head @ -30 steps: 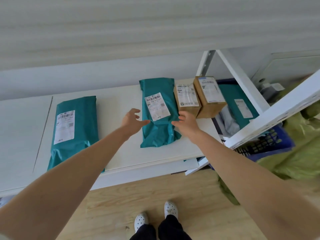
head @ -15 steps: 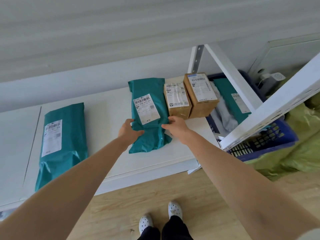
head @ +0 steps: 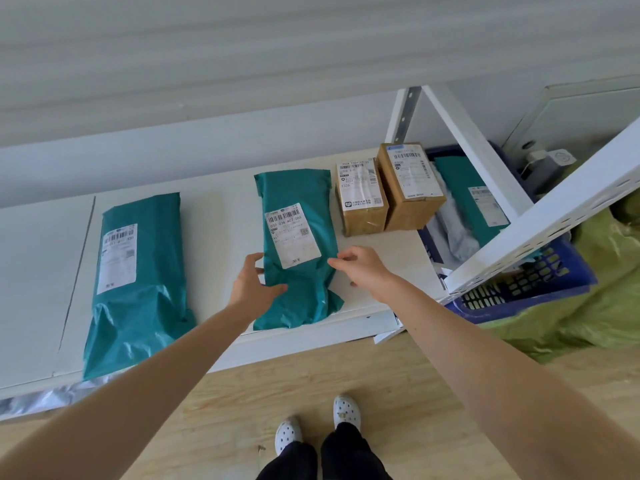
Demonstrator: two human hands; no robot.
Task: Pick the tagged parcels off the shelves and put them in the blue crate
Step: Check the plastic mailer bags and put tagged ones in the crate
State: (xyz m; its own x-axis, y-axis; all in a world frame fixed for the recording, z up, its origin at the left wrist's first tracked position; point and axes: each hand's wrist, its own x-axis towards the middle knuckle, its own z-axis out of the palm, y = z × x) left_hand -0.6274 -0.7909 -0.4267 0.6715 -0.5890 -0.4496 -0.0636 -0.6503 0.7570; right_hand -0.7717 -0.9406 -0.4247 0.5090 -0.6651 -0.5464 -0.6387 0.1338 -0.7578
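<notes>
Now — left hand (head: 251,285) touches teal parcel (head: 298,244); right hand (head: 363,268) beside

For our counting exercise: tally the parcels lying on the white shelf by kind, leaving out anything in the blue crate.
Teal plastic bags: 2
Brown cardboard boxes: 2
Total: 4
</notes>
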